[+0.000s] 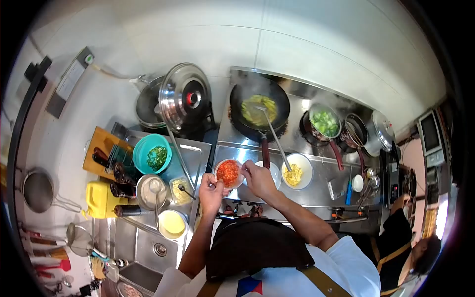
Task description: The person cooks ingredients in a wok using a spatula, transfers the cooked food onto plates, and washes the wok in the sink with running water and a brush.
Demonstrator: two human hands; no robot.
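Between my hands is a small bowl (241,183) filled with finely chopped red pieces (228,173), perhaps chilli or pepper. My left hand (212,192) grips its left lower rim, fingers closed. At the right rim, my right hand (259,180) has its fingertips pinched against the edge. Just behind the right hand sits a white plate (275,175), partly hidden. A white bowl (306,163) with yellow egg-like pieces stands to the right, the end of a long metal spatula (275,131) over it. That tool reaches into a steaming black wok (237,111) of yellow-green food.
A saucepan (310,116) of green vegetables steams on the stove. On the left stand a teal bowl (138,153) of chopped greens, a metal pot (144,200), a tub of minced garlic-like bits (179,195) and a sink (136,237). Another person (398,232) is at far right.
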